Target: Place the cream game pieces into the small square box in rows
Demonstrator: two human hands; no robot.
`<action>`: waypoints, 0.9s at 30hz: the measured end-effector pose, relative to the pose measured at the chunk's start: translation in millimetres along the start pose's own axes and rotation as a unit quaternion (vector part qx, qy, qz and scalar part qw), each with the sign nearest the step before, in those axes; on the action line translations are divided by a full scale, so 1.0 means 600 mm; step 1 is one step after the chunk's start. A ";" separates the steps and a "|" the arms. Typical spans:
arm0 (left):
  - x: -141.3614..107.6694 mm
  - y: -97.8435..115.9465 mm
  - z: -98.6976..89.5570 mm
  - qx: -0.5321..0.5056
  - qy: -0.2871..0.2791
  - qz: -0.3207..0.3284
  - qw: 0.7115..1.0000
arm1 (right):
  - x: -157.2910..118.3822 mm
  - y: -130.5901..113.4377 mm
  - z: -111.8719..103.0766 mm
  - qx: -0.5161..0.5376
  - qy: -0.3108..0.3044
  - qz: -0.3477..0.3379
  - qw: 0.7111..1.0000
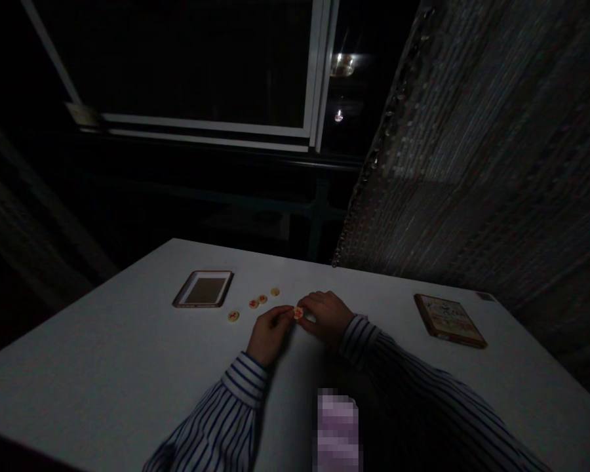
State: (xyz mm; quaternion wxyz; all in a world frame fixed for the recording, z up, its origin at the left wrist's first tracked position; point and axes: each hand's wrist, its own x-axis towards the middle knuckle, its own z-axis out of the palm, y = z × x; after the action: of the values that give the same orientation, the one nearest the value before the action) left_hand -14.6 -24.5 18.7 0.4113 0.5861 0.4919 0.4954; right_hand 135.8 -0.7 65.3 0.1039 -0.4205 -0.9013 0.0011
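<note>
Between my two hands, a round, pale xiangqi piece (298, 313) with a red character faces up toward me. My left hand (269, 334) is closed, its thumb and forefinger pinching the left edge of the piece. From the other side, my right hand (328, 316) grips the right edge with curled fingers. Several more xiangqi pieces lie loose on the table to the left: one with a red mark (233, 316) nearest me, a touching red pair whose left one (254, 304) is closer, and a yellowish piece (275, 292) farther back.
A shallow brown-rimmed box (179, 300) lies at the table's left. On the right is a flat box with a printed cover (450, 319); behind it sits a small dark item (485, 296). The white table (128, 354) ends near a beaded curtain (437, 164). The room is dim.
</note>
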 end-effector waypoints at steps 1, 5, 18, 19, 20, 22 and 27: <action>0.000 0.003 0.005 -0.004 -0.005 -0.002 1.000 | -0.006 0.003 -0.002 -0.001 0.000 0.006 1.000; 0.000 0.016 0.028 -0.020 -0.023 -0.019 0.999 | -0.031 0.017 -0.006 0.000 0.001 0.020 1.000; 0.004 0.019 0.092 -0.060 -0.051 -0.030 0.996 | -0.085 0.060 -0.007 0.063 0.012 0.058 0.996; 0.004 0.019 0.096 -0.062 -0.048 -0.032 0.996 | -0.087 0.062 -0.007 0.075 0.015 0.059 0.995; 0.003 0.020 0.099 -0.063 -0.046 -0.034 0.996 | -0.089 0.064 -0.007 0.085 0.020 0.063 0.994; 0.002 0.020 0.104 -0.069 -0.041 -0.036 0.996 | -0.091 0.066 -0.007 0.107 0.022 0.067 0.992; 0.000 0.012 0.113 -0.107 -0.027 -0.055 0.992 | -0.094 0.069 0.005 0.204 0.043 0.099 0.973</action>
State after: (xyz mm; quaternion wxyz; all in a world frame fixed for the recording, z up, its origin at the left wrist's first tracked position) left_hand 53.6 -25.5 14.1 0.5117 0.5237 0.4560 0.5059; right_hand 201.9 -16.6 48.0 0.2254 -0.4769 -0.8308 0.1775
